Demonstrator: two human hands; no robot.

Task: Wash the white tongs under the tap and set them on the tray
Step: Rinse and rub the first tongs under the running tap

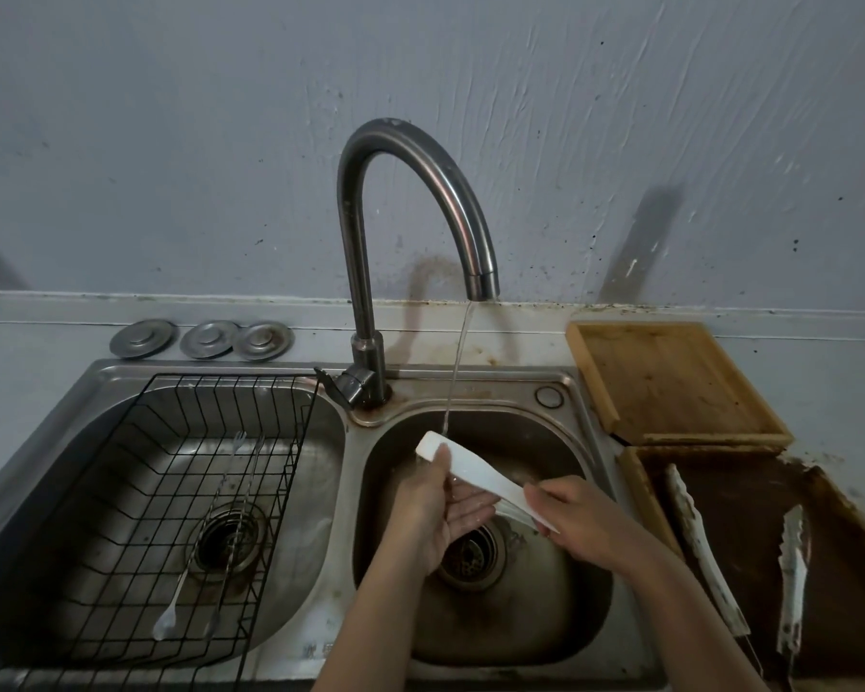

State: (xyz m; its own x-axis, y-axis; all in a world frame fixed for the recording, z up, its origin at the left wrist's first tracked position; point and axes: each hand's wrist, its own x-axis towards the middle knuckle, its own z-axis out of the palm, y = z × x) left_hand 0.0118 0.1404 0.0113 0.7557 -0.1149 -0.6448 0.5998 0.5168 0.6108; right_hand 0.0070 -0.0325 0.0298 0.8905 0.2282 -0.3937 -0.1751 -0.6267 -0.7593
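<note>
I see left hand [433, 496] grip curled around upper end of white tongs [475, 474], thumb over top, palm beneath; right hand [583, 521] grip pinched closed on lower end. Tongs smooth white plastic, flat and long, rounded tip. Long axis slants from upper left to lower right, rounded end toward tap [410, 232], over right basin of steel sink [560, 616]. Thin water stream lands on upper end. Curved brushed-metal spout. Wooden tray [670, 382] on tabletop at right, well apart
</note>
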